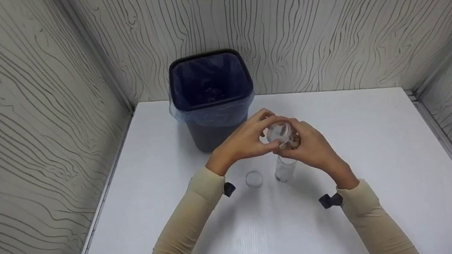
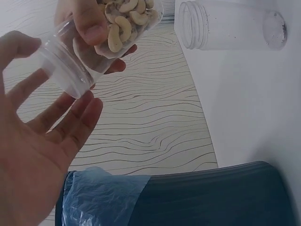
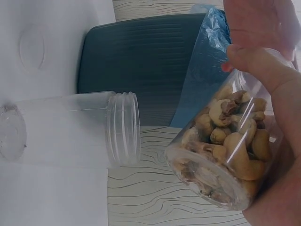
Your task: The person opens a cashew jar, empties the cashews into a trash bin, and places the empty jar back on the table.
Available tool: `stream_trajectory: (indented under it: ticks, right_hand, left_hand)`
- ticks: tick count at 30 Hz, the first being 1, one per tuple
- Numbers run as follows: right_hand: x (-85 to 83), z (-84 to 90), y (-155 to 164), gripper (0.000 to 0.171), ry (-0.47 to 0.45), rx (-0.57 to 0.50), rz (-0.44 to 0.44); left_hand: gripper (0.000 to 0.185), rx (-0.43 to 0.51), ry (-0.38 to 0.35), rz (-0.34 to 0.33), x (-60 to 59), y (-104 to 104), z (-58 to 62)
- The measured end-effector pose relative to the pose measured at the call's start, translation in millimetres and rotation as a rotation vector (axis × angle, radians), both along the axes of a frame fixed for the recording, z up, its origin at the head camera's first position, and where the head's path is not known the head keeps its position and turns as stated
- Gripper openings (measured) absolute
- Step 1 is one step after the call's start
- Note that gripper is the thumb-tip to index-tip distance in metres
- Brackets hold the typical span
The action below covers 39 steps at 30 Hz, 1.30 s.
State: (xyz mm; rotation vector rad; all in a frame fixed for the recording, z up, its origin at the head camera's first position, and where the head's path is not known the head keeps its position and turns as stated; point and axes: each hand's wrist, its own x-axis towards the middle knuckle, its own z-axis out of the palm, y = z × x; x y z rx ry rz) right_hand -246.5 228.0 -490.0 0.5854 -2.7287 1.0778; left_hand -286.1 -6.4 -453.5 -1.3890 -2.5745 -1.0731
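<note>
In the head view, my right hand [image 1: 313, 144] grips a clear plastic jar [image 3: 230, 146], held tilted above the table. Cashews [image 2: 123, 28] fill its lower part, as the left wrist view shows. My left hand [image 1: 247, 139] is at the jar's top, with thumb and fingertips on opposite sides of the clear lid [image 2: 63, 68]. Whether the lid is loose on the jar I cannot tell. Just below the hands, a second clear jar [image 3: 66, 129] stands upright and uncapped, with a few specks at its bottom. To its left a round clear lid [image 1: 254, 179] lies flat.
Behind the hands to the left stands a dark trash bin [image 1: 209, 137] lined with a blue bag [image 1: 218, 116]. Everything is on a white table [image 1: 365, 135], with wood-patterned panels [image 1: 304, 26] at its back and sides.
</note>
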Motion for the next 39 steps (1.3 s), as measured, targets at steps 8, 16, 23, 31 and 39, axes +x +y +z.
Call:
stream_trajectory:
  ticks: [8, 16, 23, 31, 39]
  right_hand:
    - [0.0, -2.8, -0.6, 0.08, -0.004, -0.005, 0.007]
    - [-0.6, -3.7, -1.3, 0.08, -0.007, -0.004, 0.009]
    - [-2.7, -3.2, -0.4, 0.08, -0.027, 0.012, -0.006]
    - [-6.4, -3.4, 3.0, 0.079, -0.06, -0.02, 0.012]
    - [-9.7, -2.1, 5.1, 0.075, -0.111, -0.037, 0.021]
  left_hand:
    - [0.048, 0.004, -0.029, 0.05, -0.2, 1.9, -4.0]
    - [0.057, -0.037, -0.037, 0.084, 1.5, 2.0, -3.3]
    - [0.07, -0.006, -0.036, 0.048, 2.5, -3.9, 3.4]
    - [0.068, 0.067, 0.099, -0.103, -0.6, -9.0, 5.6]
    - [0.059, 0.081, 0.185, -0.143, 1.4, -7.4, 6.5]
